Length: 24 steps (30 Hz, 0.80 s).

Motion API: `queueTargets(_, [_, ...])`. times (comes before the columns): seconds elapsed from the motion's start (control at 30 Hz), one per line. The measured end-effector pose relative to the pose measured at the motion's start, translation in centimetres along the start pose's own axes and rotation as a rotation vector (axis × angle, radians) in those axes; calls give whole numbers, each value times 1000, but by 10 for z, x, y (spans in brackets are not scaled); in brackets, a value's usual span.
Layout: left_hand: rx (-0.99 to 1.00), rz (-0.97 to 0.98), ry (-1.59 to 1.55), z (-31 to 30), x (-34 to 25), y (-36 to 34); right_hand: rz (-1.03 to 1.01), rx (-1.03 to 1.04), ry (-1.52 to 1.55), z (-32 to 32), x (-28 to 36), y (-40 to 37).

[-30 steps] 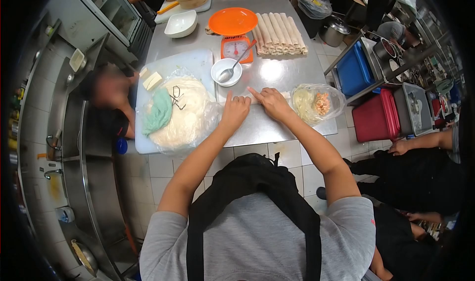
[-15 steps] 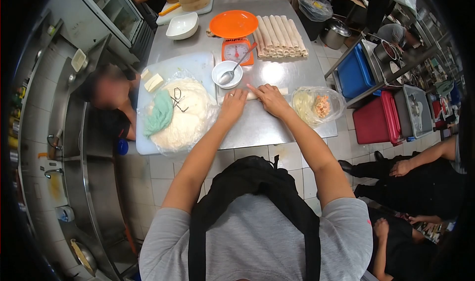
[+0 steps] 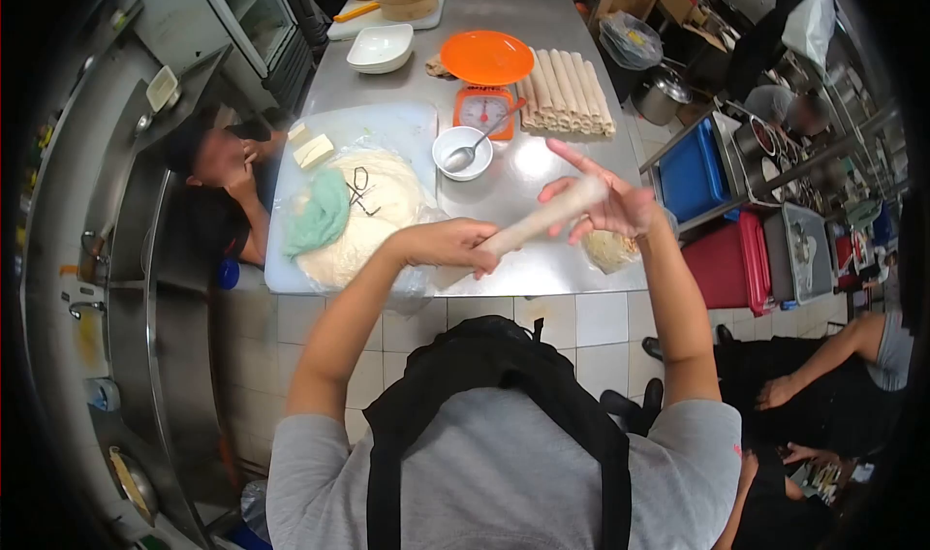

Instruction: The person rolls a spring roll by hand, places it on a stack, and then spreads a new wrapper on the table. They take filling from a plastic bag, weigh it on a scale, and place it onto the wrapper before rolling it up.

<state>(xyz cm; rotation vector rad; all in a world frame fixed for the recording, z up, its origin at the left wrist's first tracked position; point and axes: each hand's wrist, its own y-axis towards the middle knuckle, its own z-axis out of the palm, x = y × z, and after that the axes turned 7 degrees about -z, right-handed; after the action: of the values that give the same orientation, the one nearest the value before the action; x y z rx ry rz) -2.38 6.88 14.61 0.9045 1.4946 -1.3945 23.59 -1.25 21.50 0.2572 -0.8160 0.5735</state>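
Both hands came up off the steel table (image 3: 523, 177), so the long pastry roll (image 3: 536, 226) now hangs above its near edge. Left hand (image 3: 446, 244) is wrapped round the near end, right hand (image 3: 608, 206) pinches the far end, fingers splayed. Further back: bowl (image 3: 438, 151), scale (image 3: 484, 111), stacked rolls (image 3: 568, 93).

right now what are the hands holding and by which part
A long pale roll, held at both ends: the left hand wraps its near end, the right hand its far end.
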Motion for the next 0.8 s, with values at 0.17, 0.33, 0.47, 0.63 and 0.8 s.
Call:
queueTargets(0.17, [-824,450,-58,44,-14,48,-304,-396,-881,29,-29,40])
queueTargets(0.33, [-943,386,-192,47,-12,52,-602,-427,-1350,53,-7,33])
queueTargets(0.47, [-812,248,-112,48,0,46,-536,-192,-1668,41,3,27])
queueTargets(0.63, [-553,149,-261,49,17,32,-313,-140,-1405,-2,-23,40])
queueTargets(0.8, [-782,58,-405,46,47,24,-430,-342,-1267,-56,-62,106])
